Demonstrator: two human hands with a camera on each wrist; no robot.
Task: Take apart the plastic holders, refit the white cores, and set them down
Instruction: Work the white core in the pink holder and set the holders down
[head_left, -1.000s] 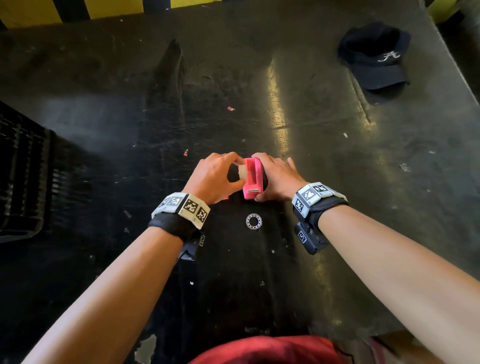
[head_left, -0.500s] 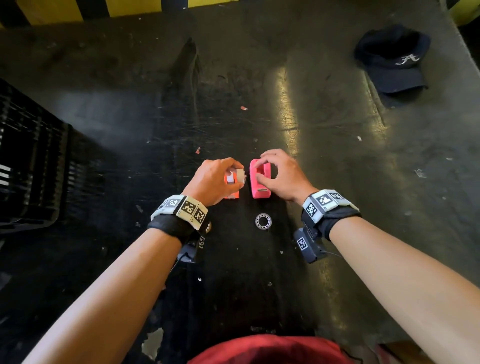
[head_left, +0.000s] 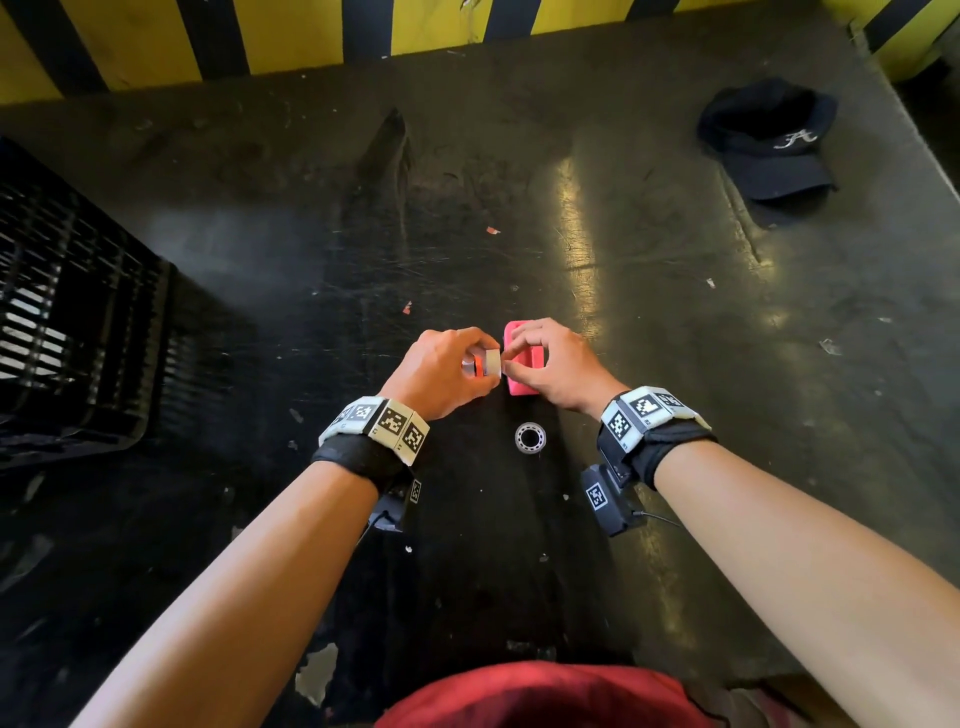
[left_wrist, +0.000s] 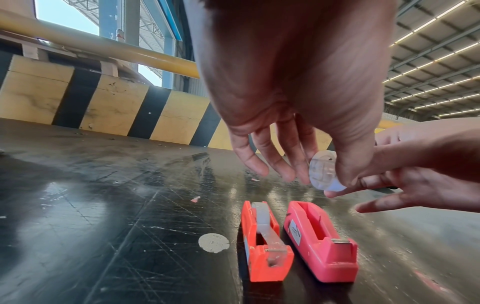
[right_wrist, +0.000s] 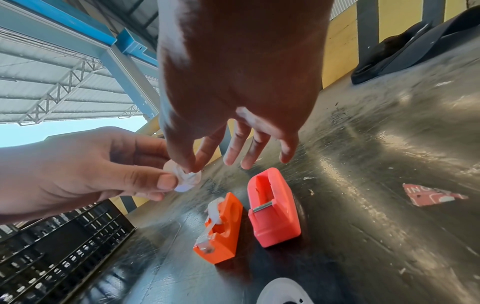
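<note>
Both hands hover just above the dark table (head_left: 675, 364) with a small white core (left_wrist: 323, 174) between them. My left hand (head_left: 480, 366) pinches the core between thumb and fingers. My right hand (head_left: 511, 358) pinches the same core (right_wrist: 185, 179) with thumb and forefinger, its other fingers spread. Below them two holders lie side by side. The pink holder (left_wrist: 319, 242) is empty. The orange holder (left_wrist: 262, 242) holds a whitish roll with a strip of tape running to its cutter. In the head view the orange holder is almost hidden under my left hand.
A loose clear tape ring (head_left: 530, 437) lies on the table just in front of my wrists. A black slatted crate (head_left: 78, 332) stands at the left. A dark cap (head_left: 769, 140) lies at the far right, and a yellow-and-black striped barrier (head_left: 363, 31) lines the back.
My left hand pulled the white core out of the pink holder. My right hand set that holder down, let it go and now pinches the core too.
</note>
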